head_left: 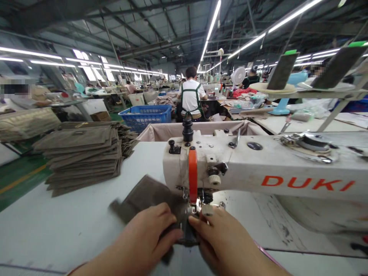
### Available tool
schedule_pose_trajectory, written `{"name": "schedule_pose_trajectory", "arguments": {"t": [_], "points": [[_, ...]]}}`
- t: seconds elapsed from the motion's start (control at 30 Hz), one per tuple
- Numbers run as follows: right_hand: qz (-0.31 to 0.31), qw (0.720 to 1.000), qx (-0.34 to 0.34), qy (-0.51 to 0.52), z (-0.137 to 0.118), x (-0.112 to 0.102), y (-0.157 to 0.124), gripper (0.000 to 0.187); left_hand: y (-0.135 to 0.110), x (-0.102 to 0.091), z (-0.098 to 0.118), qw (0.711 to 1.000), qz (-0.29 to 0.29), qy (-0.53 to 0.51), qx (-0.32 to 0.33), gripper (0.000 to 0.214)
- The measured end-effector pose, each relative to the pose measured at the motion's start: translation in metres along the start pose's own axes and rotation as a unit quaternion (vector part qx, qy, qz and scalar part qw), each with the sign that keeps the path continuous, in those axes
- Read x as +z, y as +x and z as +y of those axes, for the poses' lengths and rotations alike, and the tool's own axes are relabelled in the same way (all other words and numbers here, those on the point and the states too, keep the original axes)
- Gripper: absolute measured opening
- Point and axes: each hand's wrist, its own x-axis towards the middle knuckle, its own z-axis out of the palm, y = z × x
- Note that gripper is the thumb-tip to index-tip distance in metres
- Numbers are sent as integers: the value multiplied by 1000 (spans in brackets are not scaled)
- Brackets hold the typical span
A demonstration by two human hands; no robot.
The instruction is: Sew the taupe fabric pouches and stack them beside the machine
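A white sewing machine [258, 168] marked DUKI stands on the white table [57, 226]. A grey-brown fabric piece [143, 195] lies under its needle area, spreading to the left. My left hand [149, 234] rests on the fabric with fingers curled, pinching its edge just in front of the presser foot. My right hand [221, 237] meets it from the right, thumb and fingers pressed on a dark part of the same fabric. An orange guard [193, 176] hangs right above both hands.
A tall stack of grey-brown fabric pieces [83, 157] sits on the table at the left. Behind the machine is a cloth-lined bin [161, 132] and a blue basket [145, 117]. A person in a white shirt [190, 96] works with their back turned, farther off.
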Motion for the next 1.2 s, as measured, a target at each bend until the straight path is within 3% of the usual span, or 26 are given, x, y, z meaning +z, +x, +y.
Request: {"name": "schedule_pose_trajectory", "arguments": {"t": [0.1,0.23,0.47,0.6,0.73,0.9,1.0,1.2], "points": [[-10,1000,-26,12,1,-3,-1,47,-15,1,6,997,-43,-55,37,16],[-13,999,-38,35,-1,-6,-1,32,-16,6,2,993,-25,-101,53,13],[-1,998,-38,50,1,-3,-1,41,-15,9,7,967,-30,-253,-2,11],[-9,998,-44,36,-4,-7,0,33,-17,11,8,961,-22,-271,-55,15],[-21,998,-57,-5,-12,-10,1,27,-18,10,4,979,6,-201,-15,17],[-7,996,-73,-43,-16,-5,0,24,-20,10,3,994,-76,-54,49,80],[13,995,-81,-58,-15,-3,-2,25,-25,14,4,996,-71,-13,57,102],[43,990,-96,-97,-9,0,-7,25,-32,29,12,994,-19,63,90,102]]}}
